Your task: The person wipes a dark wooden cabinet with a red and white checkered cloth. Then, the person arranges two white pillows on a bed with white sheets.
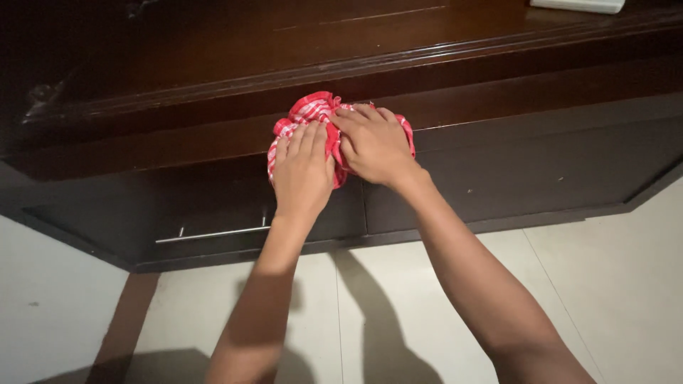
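A bunched red-and-white checked cloth [313,110] is pressed against the front of a dark wooden cabinet [498,107], just under its top edge. My left hand [302,174] lies flat over the cloth's left side, fingers together and pointing up. My right hand [373,146] covers the right side, fingers curled onto the fabric. The two hands touch each other at the middle, and most of the cloth is hidden beneath them.
Below my left hand a drawer carries a slim metal bar handle [213,233]. A white flat object [578,6] rests on the cabinet top at the far right. Pale floor tiles [626,284] spread beneath, with a white wall [43,306] at left.
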